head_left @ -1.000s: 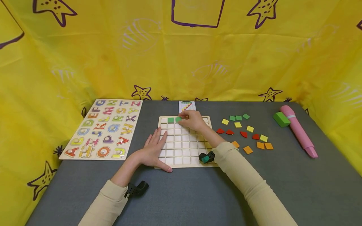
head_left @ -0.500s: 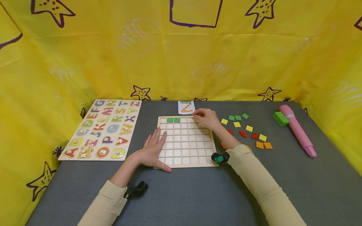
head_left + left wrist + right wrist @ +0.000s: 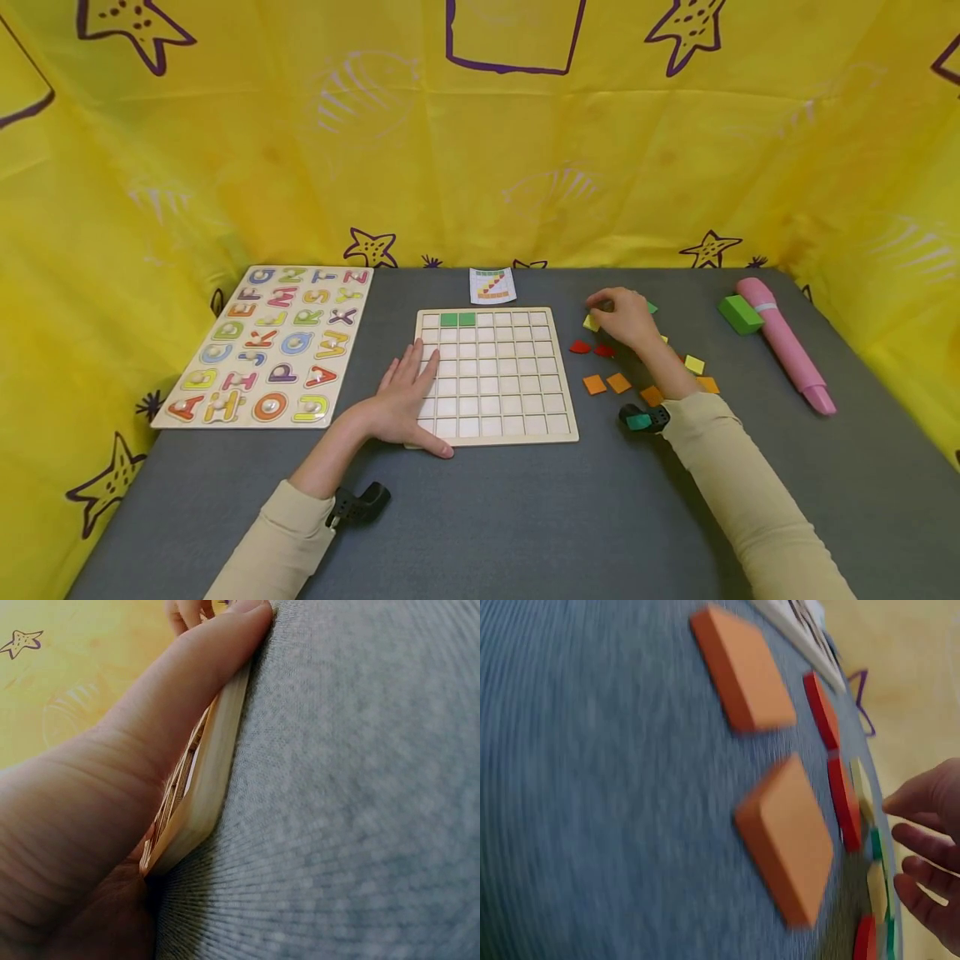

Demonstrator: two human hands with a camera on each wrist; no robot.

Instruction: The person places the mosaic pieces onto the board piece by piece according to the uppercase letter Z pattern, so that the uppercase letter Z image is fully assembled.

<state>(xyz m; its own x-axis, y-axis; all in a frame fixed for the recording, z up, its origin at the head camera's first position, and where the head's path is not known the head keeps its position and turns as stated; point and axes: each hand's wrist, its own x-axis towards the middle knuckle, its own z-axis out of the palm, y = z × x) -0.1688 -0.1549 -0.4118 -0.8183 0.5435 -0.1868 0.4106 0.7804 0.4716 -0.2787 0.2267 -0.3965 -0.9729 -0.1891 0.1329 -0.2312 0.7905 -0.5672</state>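
Note:
My left hand point(image 3: 397, 408) rests with straight, spread fingers on the left side of a wooden grid board point(image 3: 491, 386). Its thumb lies along the board's front edge, as the left wrist view point(image 3: 169, 697) also shows. Two green square tiles point(image 3: 467, 319) sit side by side in the board's back row. To the right, my right hand point(image 3: 626, 317) is over the loose tiles, fingertips close to a yellow tile point(image 3: 591, 323). In the right wrist view its fingers point(image 3: 930, 847) are apart with nothing between them. The hand hides some green tiles; one green tile point(image 3: 652, 307) shows behind it.
Red pieces point(image 3: 580, 347) and orange tiles point(image 3: 595, 384) lie right of the board. A small pattern card point(image 3: 492, 287) lies behind it. At left is an alphabet puzzle board point(image 3: 300, 389). A green block point(image 3: 740, 314) and a pink marker-shaped object point(image 3: 795, 358) are at far right.
My right hand has left the second green tile in the back row and moved right, past the board's edge, to the loose tiles. The left hand has stayed on the board.

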